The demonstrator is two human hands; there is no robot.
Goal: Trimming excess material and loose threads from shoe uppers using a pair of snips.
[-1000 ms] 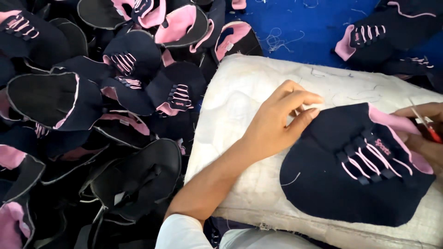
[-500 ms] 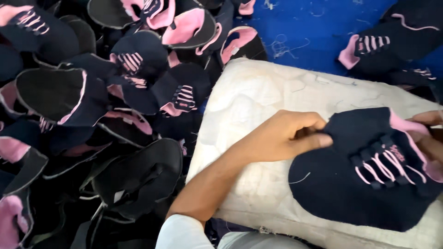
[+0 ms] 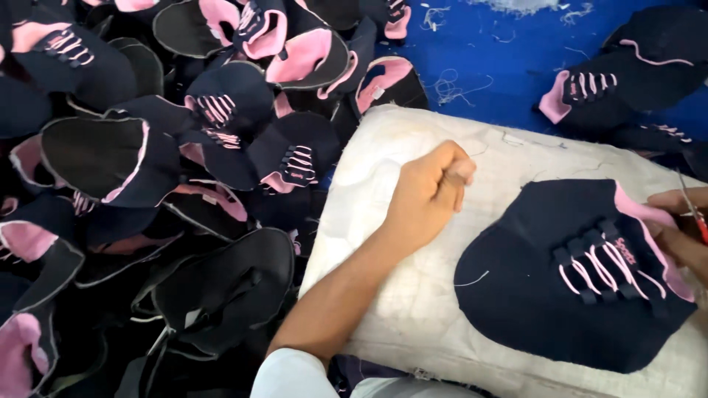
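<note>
A navy shoe upper (image 3: 546, 295) with pink laces and a pink edge lies flat on a white padded cushion (image 3: 383, 221). My left hand (image 3: 428, 195) rests on the cushion just left of the upper, curled into a fist with thumb pressed to fingers; I see nothing in it. My right hand (image 3: 682, 232) is at the frame's right edge, touching the upper's pink rim and gripping small red-handled snips (image 3: 695, 217). A loose white thread (image 3: 472, 280) sticks out from the upper's left side.
A large heap of similar navy and pink shoe uppers (image 3: 184, 162) fills the left half. More uppers (image 3: 627, 81) lie at the top right on a blue surface (image 3: 494, 51) strewn with thread scraps.
My left hand has come off the upper, drawn back to the left and closed into a fist. My right hand stays at the upper's pink edge.
</note>
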